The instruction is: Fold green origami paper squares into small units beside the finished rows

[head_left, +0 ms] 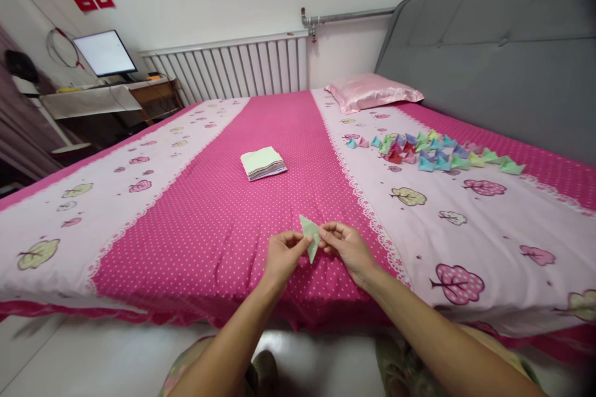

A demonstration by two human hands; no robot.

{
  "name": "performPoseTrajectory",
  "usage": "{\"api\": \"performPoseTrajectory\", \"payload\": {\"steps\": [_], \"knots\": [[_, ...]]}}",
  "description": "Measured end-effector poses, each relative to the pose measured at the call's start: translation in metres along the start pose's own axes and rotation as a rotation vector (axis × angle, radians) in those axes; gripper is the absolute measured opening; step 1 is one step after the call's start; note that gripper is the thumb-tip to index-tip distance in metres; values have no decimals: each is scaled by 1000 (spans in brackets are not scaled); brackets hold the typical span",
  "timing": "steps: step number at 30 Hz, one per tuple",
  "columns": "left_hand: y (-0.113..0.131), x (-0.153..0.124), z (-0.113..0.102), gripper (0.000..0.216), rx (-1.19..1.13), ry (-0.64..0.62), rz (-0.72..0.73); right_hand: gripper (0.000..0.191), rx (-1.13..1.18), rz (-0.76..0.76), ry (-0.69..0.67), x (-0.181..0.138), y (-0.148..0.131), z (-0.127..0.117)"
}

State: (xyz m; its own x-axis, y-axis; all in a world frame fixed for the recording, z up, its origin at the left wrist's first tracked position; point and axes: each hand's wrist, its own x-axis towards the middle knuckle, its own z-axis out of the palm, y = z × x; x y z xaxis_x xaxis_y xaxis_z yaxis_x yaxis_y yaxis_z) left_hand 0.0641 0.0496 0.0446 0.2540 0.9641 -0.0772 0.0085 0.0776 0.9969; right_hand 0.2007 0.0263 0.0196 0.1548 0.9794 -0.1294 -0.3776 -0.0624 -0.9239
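Between my two hands is a small piece of pale green folded paper, triangular in outline with a pointed top and bottom. My left hand pinches its left side between thumb and fingers. The right side is gripped by my right hand, thumb on the near face. Both hands are just above the near edge of the bed. Farther off on the pink cover lies a stack of square paper sheets, pale green on top. To the right stands a group of folded paper boats in several colours.
The bed has a pink dotted and floral cover. At its far side are a pink pillow and a white radiator. A grey headboard rises on the right. A desk with a monitor stands at the far left.
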Motion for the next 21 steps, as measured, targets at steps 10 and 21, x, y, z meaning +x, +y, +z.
{"api": "performPoseTrajectory", "payload": {"steps": [10, 21], "knots": [[8, -5, 1, 28, -190, -112, -59, 16, 235, 163, -70, 1, -3, -1], [9, -5, 1, 27, -228, -125, -106, 13, 291, 195, -104, 1, -2, -2]]}}
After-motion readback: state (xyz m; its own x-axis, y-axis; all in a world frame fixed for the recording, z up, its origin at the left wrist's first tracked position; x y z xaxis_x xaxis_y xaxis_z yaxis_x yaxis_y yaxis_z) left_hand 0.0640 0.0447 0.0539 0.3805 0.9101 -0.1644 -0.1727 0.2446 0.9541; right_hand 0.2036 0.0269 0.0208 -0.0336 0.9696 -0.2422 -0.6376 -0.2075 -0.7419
